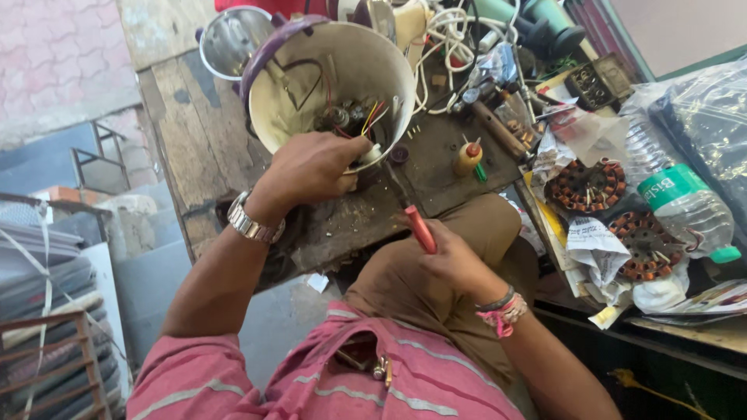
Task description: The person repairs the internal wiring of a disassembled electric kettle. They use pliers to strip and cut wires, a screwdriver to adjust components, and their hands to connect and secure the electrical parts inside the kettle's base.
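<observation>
Cream plastic housing (342,78), open side up on the wooden bench (194,132), is gripped at its rim by the left hand (307,167), so the right hand (455,260), closed on a red-handled screwdriver (419,227), should approach the wiring (350,117) slowly.

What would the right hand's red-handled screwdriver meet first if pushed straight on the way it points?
Probably the cream appliance housing by the left hand; the right hand aims the screwdriver up-left, though depth is unclear.

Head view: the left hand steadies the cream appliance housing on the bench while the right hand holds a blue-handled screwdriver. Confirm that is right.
Not quite. In the head view the screwdriver in the right hand has a red handle, not blue. The left hand does steady the cream appliance housing on the bench.
</observation>
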